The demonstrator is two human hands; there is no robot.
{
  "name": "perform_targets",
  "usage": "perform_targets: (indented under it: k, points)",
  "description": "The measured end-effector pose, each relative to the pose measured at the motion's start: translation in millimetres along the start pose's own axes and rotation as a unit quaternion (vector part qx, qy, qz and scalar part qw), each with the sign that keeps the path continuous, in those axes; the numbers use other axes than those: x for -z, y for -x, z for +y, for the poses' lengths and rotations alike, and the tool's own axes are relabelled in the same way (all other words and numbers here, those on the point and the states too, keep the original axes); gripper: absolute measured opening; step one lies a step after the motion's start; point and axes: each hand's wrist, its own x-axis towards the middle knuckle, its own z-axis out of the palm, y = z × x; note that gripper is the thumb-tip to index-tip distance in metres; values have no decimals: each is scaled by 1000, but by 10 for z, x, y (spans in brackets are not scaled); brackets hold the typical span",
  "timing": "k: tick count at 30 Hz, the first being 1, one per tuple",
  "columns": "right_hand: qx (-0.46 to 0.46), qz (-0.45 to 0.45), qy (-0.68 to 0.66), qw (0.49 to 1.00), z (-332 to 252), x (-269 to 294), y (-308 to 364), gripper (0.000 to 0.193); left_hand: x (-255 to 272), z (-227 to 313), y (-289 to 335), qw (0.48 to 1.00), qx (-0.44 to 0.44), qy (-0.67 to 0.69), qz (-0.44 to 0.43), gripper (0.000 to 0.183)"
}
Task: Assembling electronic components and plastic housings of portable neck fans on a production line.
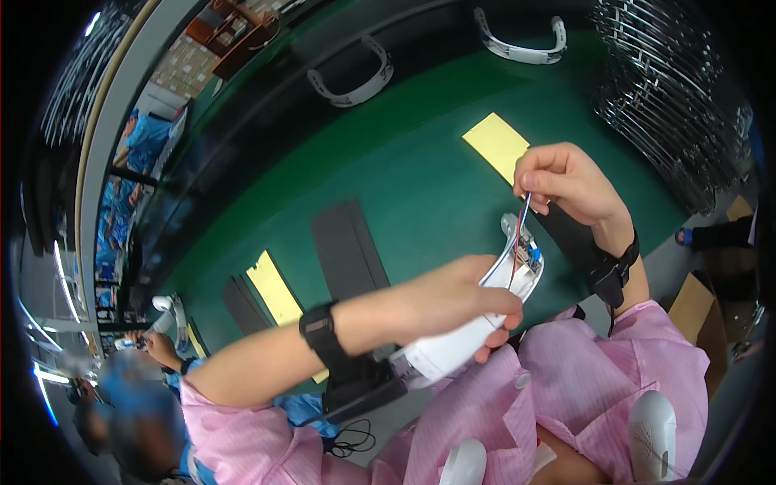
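My left hand (465, 301) is wrapped round the middle of a white curved plastic housing (446, 349), held tilted over the near edge of the table. The housing's upper end is open and shows small electronic parts (529, 252), a blue piece among them. Thin red, blue and white wires (519, 228) rise from that end. Above it, my right hand (562, 184) pinches the tips of these wires between thumb and fingers. A clear section (411, 368) shows at the housing's lower end. Dark bands circle both my wrists.
Black strips (349, 246) and yellow strips (495, 144) lie on the green table (436, 186). Two white curved bands (524, 53) sit at the back. Stacked metal frames (667, 105) stand at right, above a cardboard box (693, 311). A co-worker (133, 404) is at left.
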Motion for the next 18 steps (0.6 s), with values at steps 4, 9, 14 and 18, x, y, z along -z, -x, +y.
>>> perform_targets:
  k: [4, 9, 14, 18]
  points:
    - [78, 49, -138, 986, -189, -85, 69, 17, -309, 50, 144, 987, -110, -63, 102, 23]
    - [228, 129, -109, 959, -375, -376, 58, 19, -302, -151, 163, 903, -321, -200, 203, 52]
    - [263, 220, -13, 939, -393, -468, 5, 22, -81, -406, -80, 810, -486, -200, 259, 68]
    - [373, 384, 451, 714, -355, -575, -37, 21, 34, -581, -223, 785, -523, -166, 288, 70]
